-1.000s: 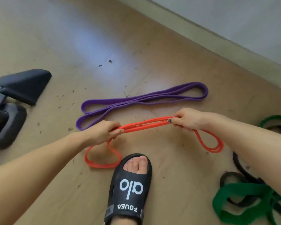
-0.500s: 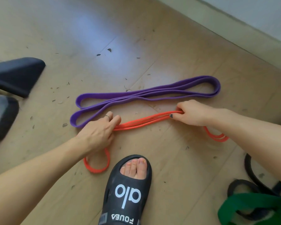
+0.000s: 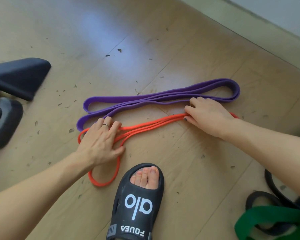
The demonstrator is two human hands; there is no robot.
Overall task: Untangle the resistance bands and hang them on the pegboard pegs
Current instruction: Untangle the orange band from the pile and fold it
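Thin orange rubber resistance band (image 3: 151, 124) lies folded in several strands on the light wood-plank floor (image 3: 189, 161), stretched left-to-right between both hands. Left hand (image 3: 100, 141) is flat, palm down, fingers spread across the band's left loops — pressing on them, not gripping; a ring shows on one finger. One orange loop runs out under the wrist toward the black open-toe slide sandal (image 3: 137, 205). Right hand (image 3: 208, 113) sits on the band's right end, fingers curled down over the strands; whether it pinches them or only presses, I cannot tell.

Wide purple flat rubber resistance band (image 3: 159, 99) lies folded just beyond the orange one, touching the right hand's fingertips. Green flat band (image 3: 267, 220) and black band (image 3: 270, 186) are tangled together at lower right, near the right forearm. Dark padded equipment base (image 3: 16, 77) at far left.
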